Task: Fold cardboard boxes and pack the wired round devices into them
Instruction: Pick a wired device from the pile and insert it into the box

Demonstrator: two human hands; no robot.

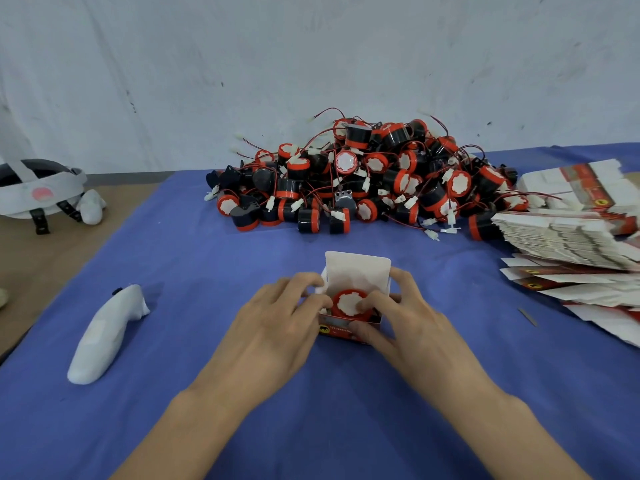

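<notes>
1. The box [341,329] sits in the near middle with its flap up and a round device [349,303] inside.
2. The left hand [277,317] grips its left side. The right hand [405,317] pinches the near wall, touching the device.
3. Best to seat the device low and level before folding the flap over.

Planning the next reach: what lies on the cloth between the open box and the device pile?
Nothing but bare blue cloth between box and pile, as the head view shows.

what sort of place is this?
Probably a hand-packing bench in a small workshop: a heap of wired round devices, stacks of flat unfolded boxes, and a blue-covered table where one device sits in an open box.
</notes>
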